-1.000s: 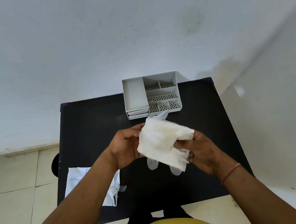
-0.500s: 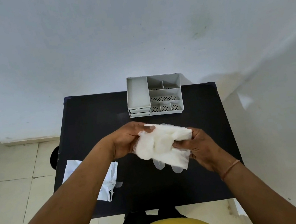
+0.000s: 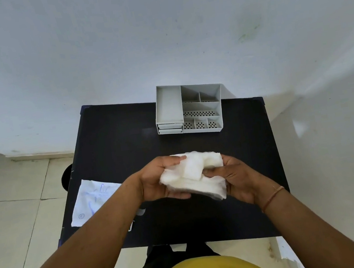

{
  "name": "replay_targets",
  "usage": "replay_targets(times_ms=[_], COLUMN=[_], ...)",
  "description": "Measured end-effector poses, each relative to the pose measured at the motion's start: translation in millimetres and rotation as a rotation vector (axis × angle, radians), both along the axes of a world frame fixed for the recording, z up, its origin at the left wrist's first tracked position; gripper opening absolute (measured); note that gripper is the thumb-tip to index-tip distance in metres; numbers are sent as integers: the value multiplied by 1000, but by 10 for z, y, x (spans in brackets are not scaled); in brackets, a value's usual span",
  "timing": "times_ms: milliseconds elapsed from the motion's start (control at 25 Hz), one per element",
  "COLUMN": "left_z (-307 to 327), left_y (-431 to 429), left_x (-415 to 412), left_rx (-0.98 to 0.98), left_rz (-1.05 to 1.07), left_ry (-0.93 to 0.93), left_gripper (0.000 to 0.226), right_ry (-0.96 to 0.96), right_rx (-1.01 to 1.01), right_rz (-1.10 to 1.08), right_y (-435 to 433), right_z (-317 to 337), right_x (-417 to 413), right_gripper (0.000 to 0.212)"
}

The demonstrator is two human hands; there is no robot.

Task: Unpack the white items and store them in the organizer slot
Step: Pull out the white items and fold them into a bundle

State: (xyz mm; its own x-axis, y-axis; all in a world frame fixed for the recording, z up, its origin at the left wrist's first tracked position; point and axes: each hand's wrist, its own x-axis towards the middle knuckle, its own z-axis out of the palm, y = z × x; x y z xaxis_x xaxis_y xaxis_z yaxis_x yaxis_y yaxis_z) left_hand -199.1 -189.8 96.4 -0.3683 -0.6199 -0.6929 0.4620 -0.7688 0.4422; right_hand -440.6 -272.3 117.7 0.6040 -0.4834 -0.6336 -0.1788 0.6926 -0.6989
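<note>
A folded bundle of thin white items is held above the middle of the black table. My left hand grips its left side, thumb on top and fingers beneath. My right hand grips the right side, thumb pressed into a fold. The grey organizer stands at the table's far edge, with a long slot on its left, small drawers under it and several perforated compartments on the right. All of its compartments look empty.
A torn white wrapper with blue print lies on the table's left edge, partly under my left forearm. A white wall rises behind the table and another on the right. Tiled floor shows on the left.
Both hands have folded the white bundle smaller and lowered it toward the table. The dangling parts under it are now tucked in.
</note>
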Motion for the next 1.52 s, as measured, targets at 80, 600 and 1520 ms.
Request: replay_targets(times_ms=[80, 600, 1520], left_z=[-173, -326, -319], left_y=[132, 290, 309], left_x=[-89, -41, -65], left_rx=[16, 96, -19], left_rz=[70, 510, 496], left_ry=[47, 171, 276], left_gripper=[61, 42, 38], right_ry=[79, 299, 403], right_rx=[-42, -889, -683], right_rz=[74, 315, -166], right_y=[30, -62, -38], right_z=[3, 322, 169], right_x=[0, -271, -29], right_gripper=[44, 46, 23])
